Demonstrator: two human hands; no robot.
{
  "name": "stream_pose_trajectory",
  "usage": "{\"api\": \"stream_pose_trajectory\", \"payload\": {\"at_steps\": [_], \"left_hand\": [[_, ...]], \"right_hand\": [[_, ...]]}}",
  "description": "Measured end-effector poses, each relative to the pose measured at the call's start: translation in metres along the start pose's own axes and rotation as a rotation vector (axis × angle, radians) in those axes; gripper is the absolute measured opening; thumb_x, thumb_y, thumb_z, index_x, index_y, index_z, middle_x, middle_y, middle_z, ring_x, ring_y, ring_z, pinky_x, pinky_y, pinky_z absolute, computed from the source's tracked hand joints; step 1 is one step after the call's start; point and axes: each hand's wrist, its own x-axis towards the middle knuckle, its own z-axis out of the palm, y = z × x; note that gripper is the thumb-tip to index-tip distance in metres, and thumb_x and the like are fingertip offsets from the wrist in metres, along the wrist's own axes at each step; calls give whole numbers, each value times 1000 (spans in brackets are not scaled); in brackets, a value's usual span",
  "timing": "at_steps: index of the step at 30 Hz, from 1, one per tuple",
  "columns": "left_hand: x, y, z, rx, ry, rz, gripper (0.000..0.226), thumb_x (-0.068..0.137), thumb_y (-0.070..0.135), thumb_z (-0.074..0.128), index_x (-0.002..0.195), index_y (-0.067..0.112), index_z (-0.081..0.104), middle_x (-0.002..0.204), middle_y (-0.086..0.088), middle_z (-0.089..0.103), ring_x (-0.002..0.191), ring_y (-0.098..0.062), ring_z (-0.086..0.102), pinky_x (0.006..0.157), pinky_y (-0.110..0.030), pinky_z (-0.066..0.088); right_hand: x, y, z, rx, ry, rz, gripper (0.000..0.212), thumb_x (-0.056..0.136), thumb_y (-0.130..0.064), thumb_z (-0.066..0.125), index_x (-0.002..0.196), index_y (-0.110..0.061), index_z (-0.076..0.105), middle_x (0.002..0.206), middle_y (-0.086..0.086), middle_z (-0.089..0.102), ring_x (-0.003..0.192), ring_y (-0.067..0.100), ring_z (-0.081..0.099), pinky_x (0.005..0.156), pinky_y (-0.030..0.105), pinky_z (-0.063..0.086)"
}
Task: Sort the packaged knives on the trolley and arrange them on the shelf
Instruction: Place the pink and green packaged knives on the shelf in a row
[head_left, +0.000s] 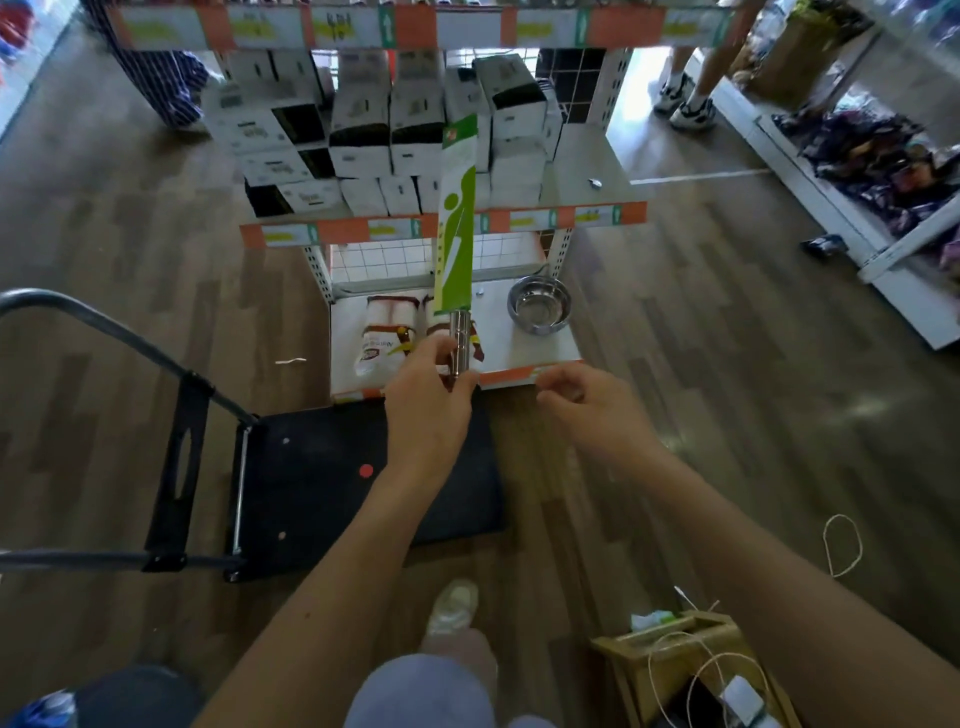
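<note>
Above the black flatbed trolley (311, 483), I note: left hand (428, 405) grips the steel handle of the green-sleeved packaged knife (458, 228), upright before the orange-edged shelf (582, 182); right hand (587, 400) loosely curled, empty.

knife (457, 228): glossy green card sleeve, shiny metal handle | bowl (538, 304): polished steel | floor (727, 338): wood-look

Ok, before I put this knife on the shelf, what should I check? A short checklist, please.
1. Left hand grips the knife by its metal handle: ok.
2. Green sleeve covers the blade: ok.
3. Right hand holds nothing, free to help: ok.
4. Bare space on the shelf, right of the boxes: ok.
5. Sleeve tight on the blade: cannot tell.
6. More knives on the trolley: none in view, part of it hidden: cannot tell.
</note>
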Motion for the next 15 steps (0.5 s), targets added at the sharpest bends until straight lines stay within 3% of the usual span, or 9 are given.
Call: {"api": "stream_pose_trajectory", "payload": {"at_steps": [6, 13, 15], "left_hand": [[28, 23, 22, 41, -8, 19, 28, 82, 11, 66, 109, 7, 58, 108, -7, 63, 94, -13, 56, 83, -24, 44], [87, 55, 68, 63, 21, 35, 32, 82, 14, 67, 112, 9, 57, 110, -6, 64, 96, -13, 59, 81, -23, 46], [108, 70, 82, 66, 30, 31, 32, 82, 14, 66, 113, 9, 58, 110, -6, 65, 94, -11, 58, 77, -16, 44]], "right_hand": [[33, -2, -30, -26, -59, -35, 22, 91, -21, 54, 112, -17, 60, 97, -10, 55, 82, 0, 51, 63, 7, 38], [122, -1, -68, -61, -36, -93, 17, 89, -23, 56, 104, -19, 62, 86, -12, 54, 72, -2, 49, 57, 9, 36], [149, -5, -84, -75, -27, -111, 18, 89, -23, 57, 104, -17, 64, 88, -10, 57, 74, 0, 51, 60, 11, 38]]}}
